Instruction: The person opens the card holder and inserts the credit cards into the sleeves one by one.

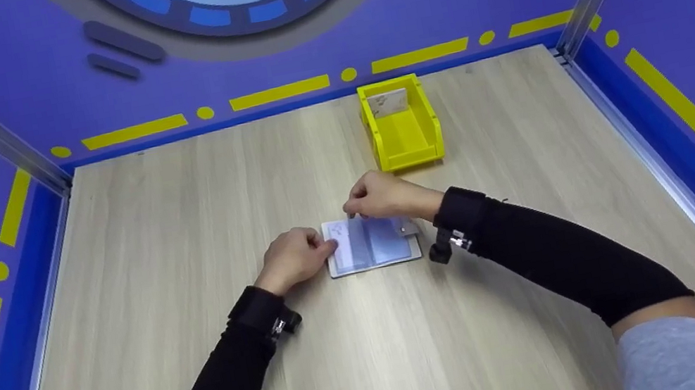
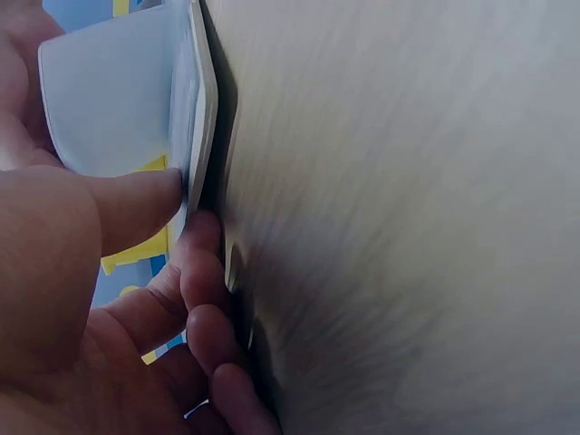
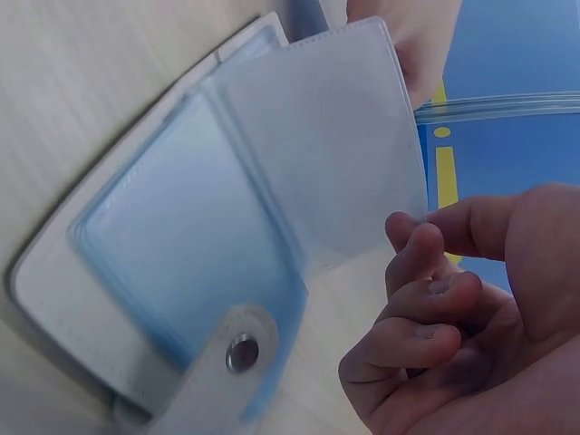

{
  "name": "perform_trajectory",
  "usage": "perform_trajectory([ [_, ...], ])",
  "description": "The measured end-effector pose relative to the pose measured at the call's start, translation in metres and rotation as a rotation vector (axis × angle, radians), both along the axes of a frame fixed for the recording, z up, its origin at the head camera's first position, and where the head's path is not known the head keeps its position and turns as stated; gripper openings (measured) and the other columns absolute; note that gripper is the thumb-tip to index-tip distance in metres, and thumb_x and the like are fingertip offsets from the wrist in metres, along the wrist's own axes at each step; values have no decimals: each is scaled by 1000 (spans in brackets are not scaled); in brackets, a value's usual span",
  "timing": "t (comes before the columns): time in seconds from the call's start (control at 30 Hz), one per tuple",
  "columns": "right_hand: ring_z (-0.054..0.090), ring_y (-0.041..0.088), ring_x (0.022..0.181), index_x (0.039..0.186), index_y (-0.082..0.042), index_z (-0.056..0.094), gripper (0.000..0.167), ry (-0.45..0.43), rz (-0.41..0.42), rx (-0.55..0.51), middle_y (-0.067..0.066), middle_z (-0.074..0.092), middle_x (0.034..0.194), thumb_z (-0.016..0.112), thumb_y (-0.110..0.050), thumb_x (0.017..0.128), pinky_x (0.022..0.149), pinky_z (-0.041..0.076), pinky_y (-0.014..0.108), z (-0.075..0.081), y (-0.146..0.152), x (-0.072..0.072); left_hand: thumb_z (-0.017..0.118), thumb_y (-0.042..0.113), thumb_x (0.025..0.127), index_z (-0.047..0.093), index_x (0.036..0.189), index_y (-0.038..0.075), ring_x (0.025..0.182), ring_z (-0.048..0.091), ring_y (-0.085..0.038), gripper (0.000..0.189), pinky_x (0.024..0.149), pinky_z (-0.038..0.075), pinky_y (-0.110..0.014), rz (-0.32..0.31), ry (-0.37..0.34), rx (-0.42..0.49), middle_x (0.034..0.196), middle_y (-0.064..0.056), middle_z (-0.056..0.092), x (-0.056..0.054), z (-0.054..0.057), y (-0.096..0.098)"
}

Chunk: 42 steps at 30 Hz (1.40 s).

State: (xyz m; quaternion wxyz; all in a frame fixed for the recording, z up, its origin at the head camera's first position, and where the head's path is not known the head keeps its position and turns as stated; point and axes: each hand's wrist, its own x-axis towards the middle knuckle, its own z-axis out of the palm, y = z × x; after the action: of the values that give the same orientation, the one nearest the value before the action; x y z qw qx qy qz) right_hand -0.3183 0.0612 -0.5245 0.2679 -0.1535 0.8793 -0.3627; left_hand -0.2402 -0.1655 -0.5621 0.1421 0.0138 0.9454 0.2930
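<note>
An opened card holder [image 1: 392, 248] with clear plastic sleeves lies on the wooden table. In the right wrist view its strap [image 3: 204, 390] carries a round metal snap. My left hand [image 1: 294, 258] pinches the holder's left edge, thumb on top and fingertips beneath, as the left wrist view shows. Between thumb and index finger, my right hand [image 1: 385, 195] pinches the outer edge of one clear sleeve [image 3: 331, 145], which stands raised from the stack. The other fingers of that hand are curled.
Beyond the right hand stands a yellow bin [image 1: 410, 159], with a white printed card [image 1: 388, 103] leaning inside at its back. Blue panels with yellow marks [image 1: 279, 92] enclose the wooden table [image 1: 180, 217] at the back and both sides.
</note>
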Motion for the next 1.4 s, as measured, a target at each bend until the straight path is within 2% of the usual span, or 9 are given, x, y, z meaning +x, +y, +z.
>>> perform_trajectory([
  [0.13, 41, 9, 60, 86, -14, 85, 29, 23, -1, 32, -8, 54, 64, 68, -29, 104, 56, 30, 27, -5, -12, -1, 73, 46, 103, 65, 75, 22, 73, 56, -19, 38, 67, 38, -33, -6, 1, -2, 75, 5, 59, -2, 2, 0],
  [0.3, 41, 7, 56, 78, -10, 78, 33, 74, 42, 87, -11, 51, 58, 68, -27, 103, 54, 30, 25, -12, -25, -1, 71, 43, 103, 65, 74, 22, 73, 56, -19, 36, 67, 37, -33, -16, 20, -4, 75, 5, 59, -3, 3, -1],
  [0.5, 44, 6, 55, 82, -7, 82, 31, 136, 83, 117, -12, 54, 58, 70, -25, 104, 55, 32, 23, -20, -29, 3, 67, 32, 101, 61, 71, 22, 69, 53, -19, 32, 64, 36, -32, -31, 41, 6, 72, 5, 56, -1, 1, -1],
  [0.7, 43, 6, 55, 83, -5, 81, 32, 138, 102, 98, -12, 52, 58, 68, -26, 103, 56, 31, 24, -18, -28, 5, 56, 26, 102, 48, 67, 21, 61, 44, -17, 37, 58, 31, -32, -20, 44, 23, 65, 6, 46, -1, -1, -1],
  [0.9, 50, 9, 65, 101, -4, 85, 29, 178, 121, 0, -6, 62, 71, 65, -24, 105, 63, 39, 25, 9, -20, -5, 58, 46, 109, 49, 65, 22, 58, 45, -16, 51, 57, 33, -32, -7, 26, 47, 62, 7, 47, -1, -2, -1],
  [1.1, 55, 15, 75, 113, -8, 84, 28, 254, 55, -34, 10, 77, 95, 64, -26, 108, 71, 46, 30, 45, 1, -24, 70, 54, 104, 55, 68, 22, 61, 47, -15, 50, 59, 34, -32, -16, 15, 68, 64, 9, 48, 1, -3, -3],
  [1.27, 54, 19, 74, 111, -6, 82, 27, 366, -20, -35, 9, 70, 90, 60, -22, 109, 73, 46, 32, 69, 24, -45, 75, 53, 101, 56, 70, 21, 64, 48, -14, 48, 60, 35, -31, -12, -4, 53, 66, 9, 49, 1, -3, -2],
  [1.33, 54, 21, 74, 110, -5, 81, 28, 421, -39, -12, 8, 66, 87, 58, -22, 110, 73, 45, 34, 78, 34, -57, 75, 53, 101, 56, 70, 21, 64, 48, -14, 49, 61, 35, -31, -12, -9, 47, 67, 8, 49, 1, -2, -2],
  [1.4, 57, 23, 76, 114, -4, 81, 30, 454, -68, 34, 9, 68, 91, 57, -24, 112, 73, 47, 34, 85, 43, -68, 76, 53, 100, 58, 71, 21, 65, 49, -14, 48, 61, 35, -30, -11, -12, 48, 68, 8, 50, 1, -2, -1],
])
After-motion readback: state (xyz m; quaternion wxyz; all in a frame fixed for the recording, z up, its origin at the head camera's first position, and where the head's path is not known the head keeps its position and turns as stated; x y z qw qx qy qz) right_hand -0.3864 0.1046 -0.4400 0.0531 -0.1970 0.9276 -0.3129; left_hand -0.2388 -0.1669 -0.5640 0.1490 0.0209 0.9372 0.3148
